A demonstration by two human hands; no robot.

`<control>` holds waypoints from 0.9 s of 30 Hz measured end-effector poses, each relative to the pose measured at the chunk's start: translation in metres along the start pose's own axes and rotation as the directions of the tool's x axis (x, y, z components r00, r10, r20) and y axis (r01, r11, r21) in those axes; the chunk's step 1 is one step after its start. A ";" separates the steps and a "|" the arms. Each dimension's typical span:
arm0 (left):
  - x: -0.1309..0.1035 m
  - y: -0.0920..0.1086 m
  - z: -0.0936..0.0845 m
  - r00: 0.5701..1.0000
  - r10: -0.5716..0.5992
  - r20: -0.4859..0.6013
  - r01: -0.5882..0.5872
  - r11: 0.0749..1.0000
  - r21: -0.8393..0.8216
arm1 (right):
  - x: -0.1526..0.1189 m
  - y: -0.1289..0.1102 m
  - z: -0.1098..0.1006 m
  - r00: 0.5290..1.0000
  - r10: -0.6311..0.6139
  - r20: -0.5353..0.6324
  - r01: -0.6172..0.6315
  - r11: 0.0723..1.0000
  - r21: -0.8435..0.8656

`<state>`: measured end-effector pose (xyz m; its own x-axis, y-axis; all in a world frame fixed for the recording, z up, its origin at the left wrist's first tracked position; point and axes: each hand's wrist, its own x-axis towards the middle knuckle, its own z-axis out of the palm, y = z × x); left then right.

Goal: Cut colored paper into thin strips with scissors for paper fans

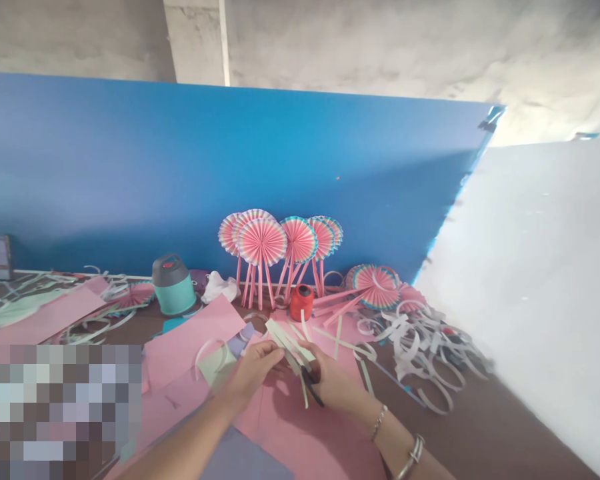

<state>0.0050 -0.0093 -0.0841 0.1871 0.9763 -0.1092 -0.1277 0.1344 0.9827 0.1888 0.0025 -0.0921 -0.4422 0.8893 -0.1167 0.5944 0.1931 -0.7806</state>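
Both forearms reached forward, bringing the hands close together above pink sheets (300,427). The left hand (260,363) pinched pale paper (284,337) between thumb and fingers; the right hand (337,383) gripped dark scissors (312,385) at that paper. Brown table (430,443) ran rightward to the white panel (545,293). White strips (425,353) curled right of the hands. Beyond stood a red spool (301,303), then paper fans (263,242) near the blue board (260,153).

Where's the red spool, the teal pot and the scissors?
Red spool (301,307): head view, its red side.
Teal pot (174,295): head view, its teal side.
Scissors (310,384): head view, the black handle.
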 end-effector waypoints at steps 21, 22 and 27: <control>0.000 -0.004 -0.002 1.000 0.001 0.019 -0.001 1.000 0.008 | 0.001 0.004 0.002 0.999 -0.051 0.006 0.051 0.997 0.056; 0.000 -0.003 -0.002 1.000 -0.005 0.018 0.005 1.000 0.013 | 0.002 0.005 0.002 0.999 -0.053 0.006 0.052 0.997 0.056; -0.001 -0.001 -0.001 1.000 0.009 0.028 -0.009 1.000 0.000 | 0.002 0.007 0.003 0.999 -0.051 0.009 0.050 0.996 0.074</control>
<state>0.0039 -0.0097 -0.0852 0.2131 0.9723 -0.0961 -0.1296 0.1256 0.9836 0.1900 0.0046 -0.0992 -0.4776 0.8747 -0.0821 0.5204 0.2064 -0.8286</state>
